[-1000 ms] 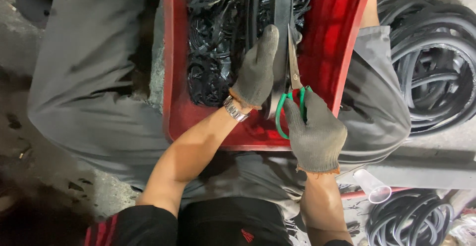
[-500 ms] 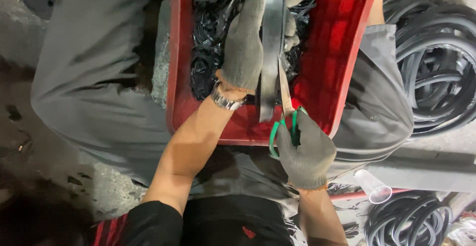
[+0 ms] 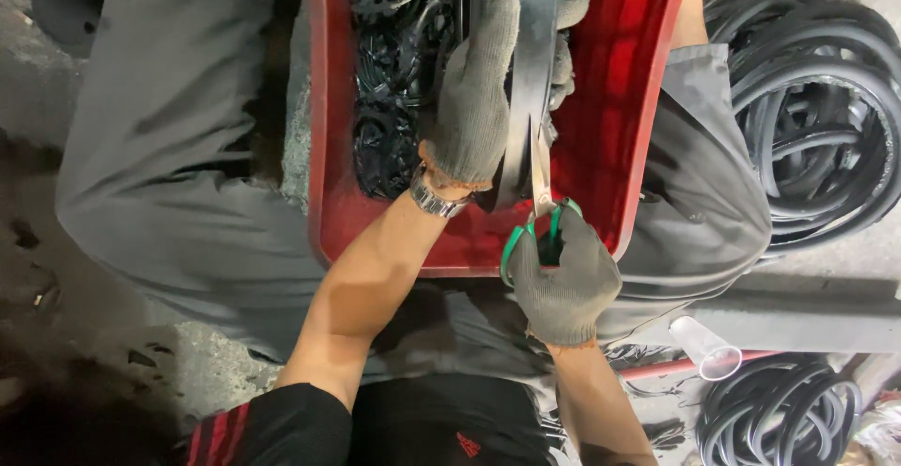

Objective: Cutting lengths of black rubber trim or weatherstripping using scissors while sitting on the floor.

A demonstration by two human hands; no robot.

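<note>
While left hand grips one rubber strip | right hand clasps one scissors | one red crate

Glossy red plastic tray; matt black rubber strip; grey knit gloves.

Grey concrete floor at frame edges; black rubber coils lie upper right and lower right, clear plastic cup beside them.

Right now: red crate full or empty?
Partly full. Cut black rubber scraps fill the left side of the red crate; its right side shows bare red wall.
</note>
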